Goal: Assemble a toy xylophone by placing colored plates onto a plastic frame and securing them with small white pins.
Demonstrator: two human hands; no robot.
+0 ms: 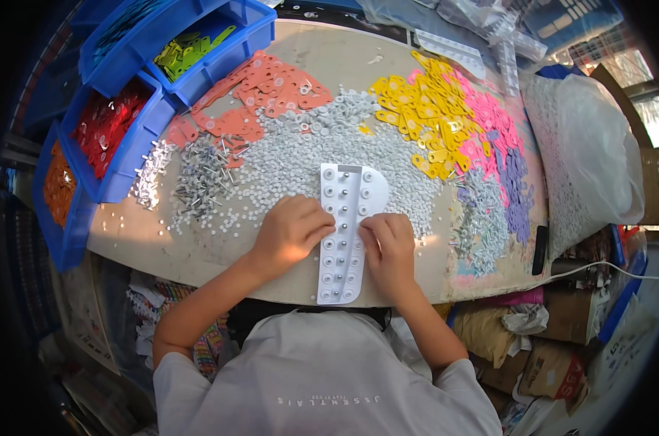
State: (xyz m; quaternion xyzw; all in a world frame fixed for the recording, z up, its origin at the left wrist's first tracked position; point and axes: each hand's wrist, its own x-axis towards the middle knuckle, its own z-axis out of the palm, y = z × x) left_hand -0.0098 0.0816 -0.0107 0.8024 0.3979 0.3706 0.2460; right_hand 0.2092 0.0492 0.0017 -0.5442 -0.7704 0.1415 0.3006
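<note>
A long white plastic jig (350, 247), rounded at its far right corner, lies lengthwise in front of me on the table. White ring-shaped pieces sit in a row along each side of it, with a line of metal studs down the middle groove. My left hand (294, 227) is closed at the jig's left edge, its thumb and fingertips pinched together over the left row. Opposite it, my right hand (390, 251) pinches over the right row. Whatever lies between the fingertips of either hand is too small or hidden to make out. Small white round pieces (300, 160) spread thickly beyond the jig.
Blue bins (129, 174) of coloured tags stand at the left. Piles of coral tags (278, 83), yellow tags (431, 109), pink tags (485, 109) and purple tags (516, 189) ring the table (155, 254). Metal rivets (202, 174) lie left, more (482, 225) right. A filled clear bag (584, 152) stands far right.
</note>
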